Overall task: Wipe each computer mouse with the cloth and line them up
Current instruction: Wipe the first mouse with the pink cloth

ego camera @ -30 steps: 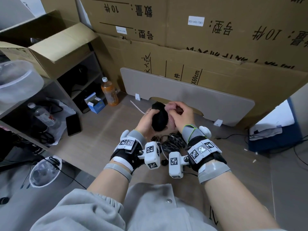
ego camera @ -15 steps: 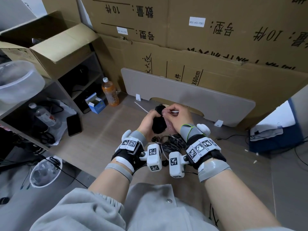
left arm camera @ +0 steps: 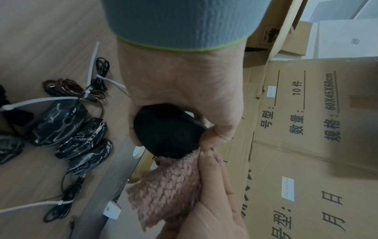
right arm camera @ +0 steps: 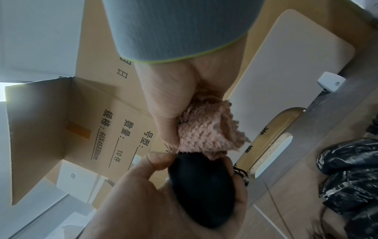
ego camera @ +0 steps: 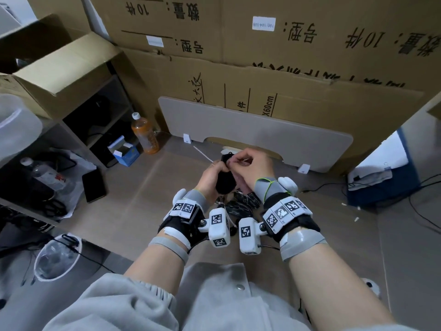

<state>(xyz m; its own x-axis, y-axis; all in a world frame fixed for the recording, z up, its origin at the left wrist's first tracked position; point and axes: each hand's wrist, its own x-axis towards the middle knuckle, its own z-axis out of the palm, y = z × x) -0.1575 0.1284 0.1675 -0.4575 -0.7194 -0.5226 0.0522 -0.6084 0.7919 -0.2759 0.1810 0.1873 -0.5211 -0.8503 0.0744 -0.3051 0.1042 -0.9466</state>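
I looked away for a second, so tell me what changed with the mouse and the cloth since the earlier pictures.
The right hand slid the pink cloth from the side of the black mouse up to its far tip, and both hands sank a little toward the floor. The left hand kept its grip on the mouse. The wrapped mice on the floor stayed put.

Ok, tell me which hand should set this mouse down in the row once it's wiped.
Left. The left hand already grips the black mouse around its body, while the right hand is occupied pinching the pink cloth against the mouse's end. The wrapped mice lie on the floor below both hands.
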